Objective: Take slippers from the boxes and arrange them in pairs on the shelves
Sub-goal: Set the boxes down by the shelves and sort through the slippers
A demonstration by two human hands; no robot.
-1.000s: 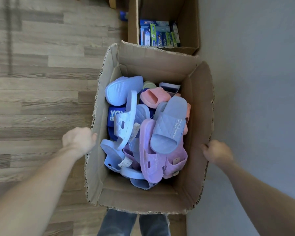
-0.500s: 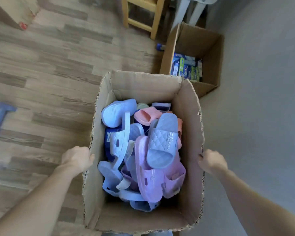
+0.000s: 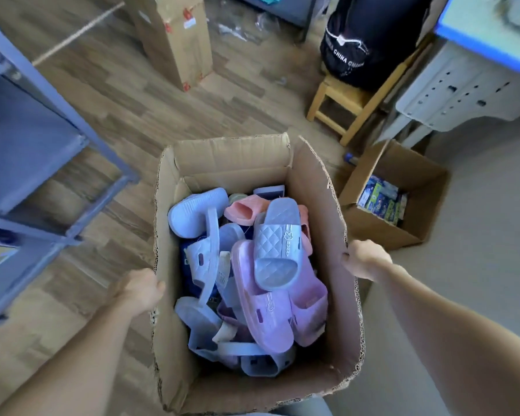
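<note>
left hand: grips box left wall
right hand: grips right wall, to carry
slippers: loose inside

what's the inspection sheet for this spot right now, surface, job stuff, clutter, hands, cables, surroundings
surface: wood-look floor
job's things: open box heaped with jumbled slippers, a grey quilted slipper on top; blue shelf at left, only partly in view
clutter: small box of packets, tall carton, plastic wrap on the floor
hands: left hand grips the box's left wall; right hand grips its right wall
cables: nothing seen
surroundings: wooden stool bearing a dark bag; grey desk at right
</note>
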